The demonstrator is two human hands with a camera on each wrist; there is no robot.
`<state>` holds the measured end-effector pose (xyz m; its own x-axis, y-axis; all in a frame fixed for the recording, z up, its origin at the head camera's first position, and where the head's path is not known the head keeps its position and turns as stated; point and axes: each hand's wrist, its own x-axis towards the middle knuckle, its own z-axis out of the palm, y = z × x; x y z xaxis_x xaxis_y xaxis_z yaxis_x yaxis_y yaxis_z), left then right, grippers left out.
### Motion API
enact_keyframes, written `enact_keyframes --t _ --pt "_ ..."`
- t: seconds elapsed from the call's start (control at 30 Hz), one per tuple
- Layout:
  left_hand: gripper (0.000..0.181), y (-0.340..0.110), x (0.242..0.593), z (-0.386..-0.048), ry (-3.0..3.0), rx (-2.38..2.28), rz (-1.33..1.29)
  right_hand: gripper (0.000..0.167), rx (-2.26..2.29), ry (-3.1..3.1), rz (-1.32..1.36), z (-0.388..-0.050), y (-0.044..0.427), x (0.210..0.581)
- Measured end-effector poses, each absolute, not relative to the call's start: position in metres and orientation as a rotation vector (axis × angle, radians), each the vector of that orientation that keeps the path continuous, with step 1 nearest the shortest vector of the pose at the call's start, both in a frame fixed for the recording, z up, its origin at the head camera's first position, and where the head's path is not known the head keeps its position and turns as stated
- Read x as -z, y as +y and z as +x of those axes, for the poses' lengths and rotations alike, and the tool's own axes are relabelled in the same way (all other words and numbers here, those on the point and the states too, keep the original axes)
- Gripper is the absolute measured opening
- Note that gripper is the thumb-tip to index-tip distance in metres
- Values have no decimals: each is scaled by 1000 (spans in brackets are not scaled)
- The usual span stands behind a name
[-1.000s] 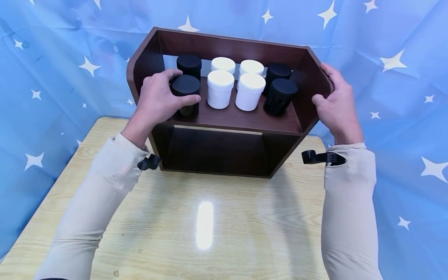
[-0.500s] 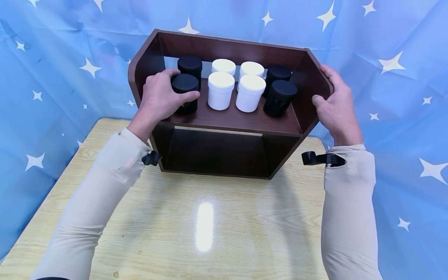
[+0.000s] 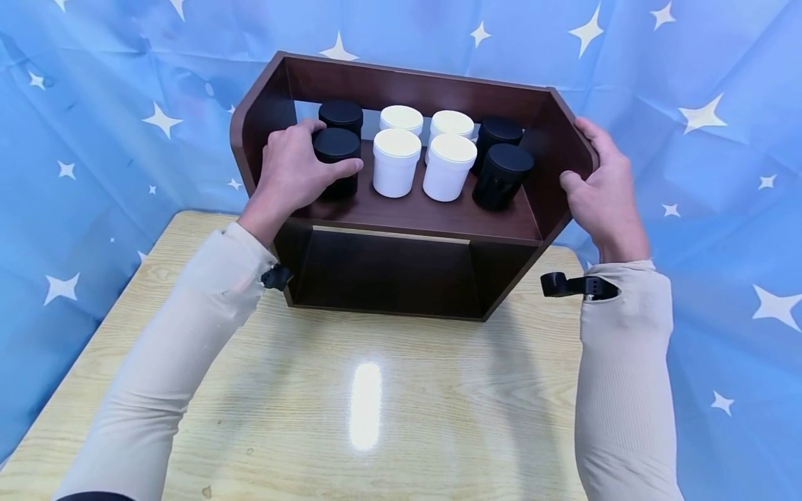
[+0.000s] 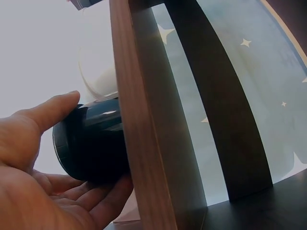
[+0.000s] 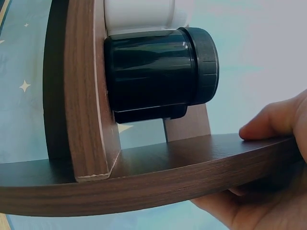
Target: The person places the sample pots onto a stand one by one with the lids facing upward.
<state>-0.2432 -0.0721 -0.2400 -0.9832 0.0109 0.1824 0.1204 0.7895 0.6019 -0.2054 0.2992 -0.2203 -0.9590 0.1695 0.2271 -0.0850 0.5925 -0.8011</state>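
A dark brown wooden shelf (image 3: 426, 226) stands on the table with black and white lidded jars in two rows on its upper board. My left hand (image 3: 291, 170) grips the front-left black jar (image 3: 337, 144), thumb on the near side and fingers round the far side. In the left wrist view, that black jar (image 4: 91, 143) has its base at the shelf board (image 4: 144, 124). With my right hand (image 3: 604, 191) I hold the shelf's right side panel (image 3: 554, 156), thumb inside and fingers outside. The right wrist view has another black jar (image 5: 153, 72) near this panel.
Front white jars (image 3: 396, 167) stand right of the held jar, and a back black jar (image 3: 341, 115) stands just behind it. A front-right black jar (image 3: 501, 177) sits near the right panel. The wooden table (image 3: 282, 403) extends toward me; a starry blue curtain (image 3: 720, 209) hangs behind.
My left hand has shifted the black jar slightly right and back, closer to the jar behind it. My right hand keeps its hold on the side panel.
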Motion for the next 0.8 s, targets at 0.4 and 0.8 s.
enact_keyframes --t 0.4,0.8 --pt "88 -71 242 -247 -2799 947 -83 70 -1278 -2555 -53 -206 296 219" --pt "91 -68 243 -249 -2787 958 -82 71 -1272 -2557 -66 -205 299 220"
